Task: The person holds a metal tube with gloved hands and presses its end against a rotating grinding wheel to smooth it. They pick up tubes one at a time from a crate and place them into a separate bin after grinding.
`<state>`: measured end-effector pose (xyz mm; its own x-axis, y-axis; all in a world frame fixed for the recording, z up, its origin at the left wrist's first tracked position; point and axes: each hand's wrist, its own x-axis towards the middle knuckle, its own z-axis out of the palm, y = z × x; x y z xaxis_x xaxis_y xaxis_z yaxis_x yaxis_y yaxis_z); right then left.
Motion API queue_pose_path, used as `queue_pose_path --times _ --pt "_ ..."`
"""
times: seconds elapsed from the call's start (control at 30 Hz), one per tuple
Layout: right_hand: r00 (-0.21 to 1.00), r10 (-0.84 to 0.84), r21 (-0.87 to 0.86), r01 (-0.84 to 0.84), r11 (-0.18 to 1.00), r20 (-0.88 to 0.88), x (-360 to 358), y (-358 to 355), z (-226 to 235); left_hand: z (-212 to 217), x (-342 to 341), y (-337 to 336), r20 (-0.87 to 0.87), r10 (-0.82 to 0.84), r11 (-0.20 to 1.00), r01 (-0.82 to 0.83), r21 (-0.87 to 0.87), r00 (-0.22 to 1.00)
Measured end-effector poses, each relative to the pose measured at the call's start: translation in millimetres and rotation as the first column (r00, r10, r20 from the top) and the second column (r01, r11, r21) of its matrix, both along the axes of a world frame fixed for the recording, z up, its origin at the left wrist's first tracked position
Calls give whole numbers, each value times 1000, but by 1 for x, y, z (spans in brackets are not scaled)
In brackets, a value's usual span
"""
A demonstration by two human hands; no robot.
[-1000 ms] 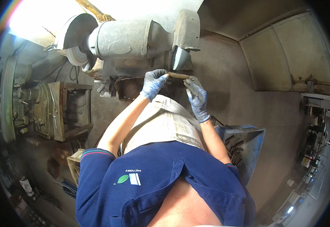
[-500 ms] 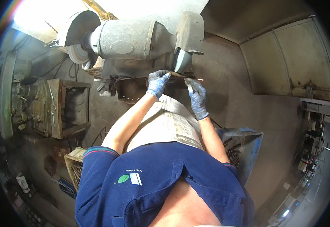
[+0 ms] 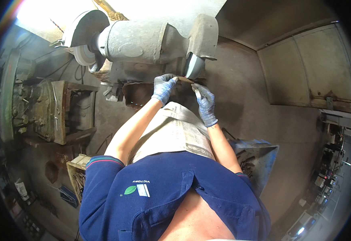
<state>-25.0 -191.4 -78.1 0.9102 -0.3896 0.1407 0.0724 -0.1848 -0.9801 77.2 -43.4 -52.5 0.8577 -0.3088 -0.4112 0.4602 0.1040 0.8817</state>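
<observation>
A grey bench grinder (image 3: 137, 42) stands in front of me. Below the hood at its right end, the grinding wheel (image 3: 194, 66) shows. A thin, narrow brownish metal piece (image 3: 185, 80) lies across the lower edge of this wheel. My left hand (image 3: 164, 87), in a blue-grey glove, pinches its left end. At its right end are the closed fingers of my gloved right hand (image 3: 206, 105). Whether the metal touches the wheel at this instant I cannot tell. Printed paper sheeting (image 3: 171, 130) covers my lap beneath both forearms.
The grinder's second wheel (image 3: 84, 55) is at its left end. A wooden box (image 3: 74, 170) with metal pieces is by my left side, a blue-edged metal bin (image 3: 266, 160) by my right. A greenish machine (image 3: 34, 108) stands far left.
Both hands have shifted slightly left along with the metal piece, the right one more than the left. A small orange spark beside the right fingertips no longer shows.
</observation>
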Motion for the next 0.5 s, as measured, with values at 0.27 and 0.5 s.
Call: queue_pose_path --times 0.27,0.5 --pt "996 -63 -20 62 998 -65 -11 -29 -24 -28 -1 -26 10 -38 999 38 8 999" --pt "997 54 141 -45 989 -61 6 -3 -12 -9 8 1 76 -13 985 0 170 997"
